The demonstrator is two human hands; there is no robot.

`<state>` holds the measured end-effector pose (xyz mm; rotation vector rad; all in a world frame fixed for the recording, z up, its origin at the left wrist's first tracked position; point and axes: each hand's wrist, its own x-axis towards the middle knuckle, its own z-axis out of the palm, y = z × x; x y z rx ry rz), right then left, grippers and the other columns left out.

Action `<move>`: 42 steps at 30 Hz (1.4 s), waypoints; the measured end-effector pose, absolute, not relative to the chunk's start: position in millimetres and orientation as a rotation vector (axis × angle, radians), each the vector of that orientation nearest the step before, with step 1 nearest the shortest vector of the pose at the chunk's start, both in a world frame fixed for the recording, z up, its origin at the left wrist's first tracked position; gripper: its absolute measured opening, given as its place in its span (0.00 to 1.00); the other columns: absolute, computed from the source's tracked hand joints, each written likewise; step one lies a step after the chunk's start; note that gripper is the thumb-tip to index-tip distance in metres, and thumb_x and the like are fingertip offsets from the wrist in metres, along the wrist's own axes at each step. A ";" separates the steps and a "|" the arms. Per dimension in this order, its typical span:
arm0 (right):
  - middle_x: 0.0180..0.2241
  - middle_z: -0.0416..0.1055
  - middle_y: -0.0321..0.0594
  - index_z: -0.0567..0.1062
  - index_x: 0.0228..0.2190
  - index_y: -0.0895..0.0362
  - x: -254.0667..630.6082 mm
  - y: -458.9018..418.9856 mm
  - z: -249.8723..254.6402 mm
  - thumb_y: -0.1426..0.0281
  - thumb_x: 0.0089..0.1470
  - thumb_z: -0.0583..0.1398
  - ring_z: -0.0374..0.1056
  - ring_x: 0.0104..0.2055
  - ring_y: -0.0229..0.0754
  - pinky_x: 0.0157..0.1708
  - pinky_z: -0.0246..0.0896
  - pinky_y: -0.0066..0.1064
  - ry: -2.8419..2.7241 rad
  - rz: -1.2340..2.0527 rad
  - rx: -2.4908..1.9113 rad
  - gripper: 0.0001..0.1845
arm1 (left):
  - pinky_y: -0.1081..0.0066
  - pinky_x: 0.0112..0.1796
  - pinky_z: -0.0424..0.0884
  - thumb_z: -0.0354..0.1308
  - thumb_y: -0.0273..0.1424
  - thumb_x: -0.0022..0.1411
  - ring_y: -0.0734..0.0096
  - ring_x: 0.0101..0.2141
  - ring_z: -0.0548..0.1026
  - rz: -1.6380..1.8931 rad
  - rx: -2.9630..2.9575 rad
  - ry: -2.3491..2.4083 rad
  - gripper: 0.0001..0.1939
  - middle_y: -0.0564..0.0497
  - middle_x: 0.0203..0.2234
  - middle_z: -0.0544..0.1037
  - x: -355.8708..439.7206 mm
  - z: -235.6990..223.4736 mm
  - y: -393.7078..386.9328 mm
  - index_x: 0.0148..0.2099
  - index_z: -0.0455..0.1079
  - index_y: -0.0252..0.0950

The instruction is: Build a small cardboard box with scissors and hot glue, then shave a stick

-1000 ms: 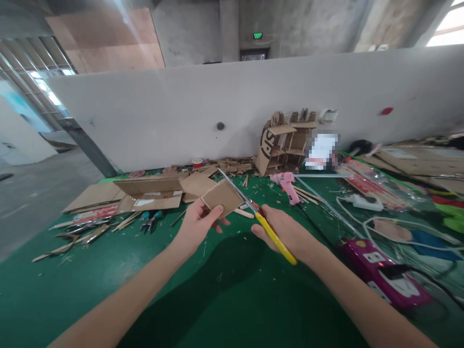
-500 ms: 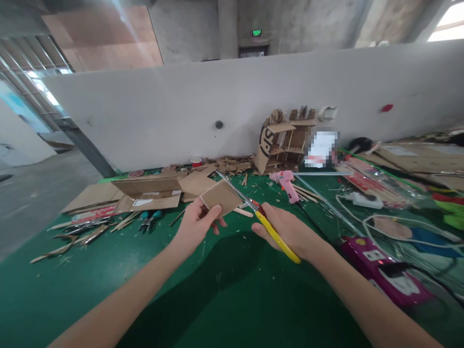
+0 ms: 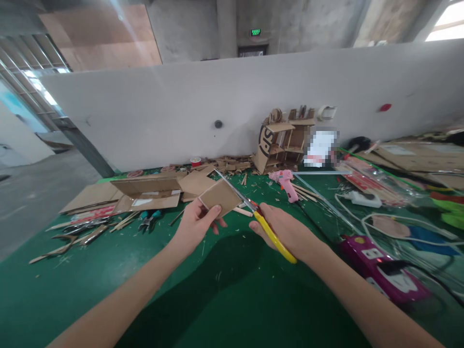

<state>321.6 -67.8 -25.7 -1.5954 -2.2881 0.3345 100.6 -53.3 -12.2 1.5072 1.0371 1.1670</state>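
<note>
My left hand (image 3: 194,226) pinches a flat brown cardboard piece (image 3: 218,194) by its near side, above the green table (image 3: 203,309). My right hand (image 3: 284,226) holds the yellow-handled metal scissors (image 3: 270,231) at its edge. The cardboard seems light, rather stiff; holding near the edge should prevent bending.

I'd call this a craft workshop inside a raw, industrial-looking building. Past the white partition (image 3: 163,111) I see a bare concrete wall (image 3: 290,26) and a lit green exit sign (image 3: 255,32). The green worktop (image 3: 83,275) gives the trade away: a pink glue gun (image 3: 288,186), teal-handled pliers (image 3: 147,222), yellow-handled scissors (image 3: 261,223), a magenta power strip (image 3: 357,247), cardboard offcuts (image 3: 235,166) heaped by the partition, and a small cardboard shelf unit (image 3: 264,151).
</note>
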 end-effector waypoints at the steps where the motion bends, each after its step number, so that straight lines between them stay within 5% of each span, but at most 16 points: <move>1: 0.32 0.71 0.44 0.61 0.33 0.54 321.4 -67.6 -25.7 0.48 0.61 0.46 0.66 0.29 0.43 0.27 0.52 0.31 -2.287 0.324 -1.603 0.22 | 0.74 0.20 0.68 0.58 0.36 0.61 0.73 0.22 0.74 1.164 1.511 1.038 0.12 0.52 0.22 0.74 100.3 -12.2 -53.2 0.40 0.64 0.33; 15: 0.32 0.75 0.46 0.66 0.34 0.55 310.7 -61.5 -32.7 0.50 0.62 0.46 0.72 0.34 0.48 0.26 0.54 0.31 -2.238 0.314 -1.660 0.22 | 0.76 0.20 0.68 0.59 0.36 0.60 0.75 0.24 0.75 1.173 1.368 0.928 0.15 0.50 0.32 0.75 104.6 -18.3 -53.1 0.45 0.65 0.33; 25: 0.24 0.68 0.40 0.61 0.26 0.52 327.4 -48.1 -40.6 0.44 0.54 0.52 0.65 0.24 0.43 0.23 0.50 0.31 -1.995 0.138 -1.834 0.25 | 0.78 0.20 0.61 0.59 0.34 0.60 0.81 0.21 0.67 1.259 1.221 0.929 0.13 0.54 0.27 0.71 98.1 -25.0 -43.3 0.46 0.65 0.36; 30: 0.25 0.69 0.41 0.62 0.29 0.53 338.5 -37.1 -47.2 0.52 0.56 0.55 0.66 0.26 0.44 0.24 0.52 0.31 -1.900 0.174 -1.932 0.18 | 0.79 0.21 0.59 0.60 0.33 0.59 0.82 0.23 0.67 1.249 1.198 0.978 0.16 0.53 0.30 0.69 92.6 -26.7 -35.7 0.48 0.64 0.36; 34: 0.35 0.70 0.48 0.63 0.34 0.57 344.5 -31.3 -52.7 0.62 0.54 0.58 0.69 0.37 0.48 0.31 0.58 0.32 -1.915 0.153 -1.957 0.12 | 0.79 0.20 0.56 0.58 0.36 0.60 0.81 0.21 0.64 0.924 1.390 1.132 0.19 0.52 0.29 0.70 77.6 -17.8 -30.5 0.51 0.62 0.36; 39: 0.39 0.69 0.50 0.64 0.37 0.59 344.3 -30.4 -55.6 0.65 0.55 0.59 0.69 0.42 0.49 0.35 0.58 0.32 -1.925 0.081 -2.113 0.12 | 0.72 0.27 0.64 0.55 0.40 0.61 0.67 0.31 0.73 -0.022 1.950 0.938 0.24 0.49 0.33 0.76 66.9 0.1 -39.7 0.58 0.61 0.42; 42: 0.40 0.69 0.52 0.64 0.39 0.61 346.3 -28.9 -58.2 0.67 0.56 0.59 0.69 0.43 0.49 0.36 0.57 0.32 -1.938 -0.036 -2.128 0.12 | 0.68 0.34 0.66 0.51 0.42 0.63 0.63 0.39 0.72 0.013 2.354 1.012 0.20 0.47 0.40 0.75 77.5 -2.4 -50.0 0.54 0.67 0.42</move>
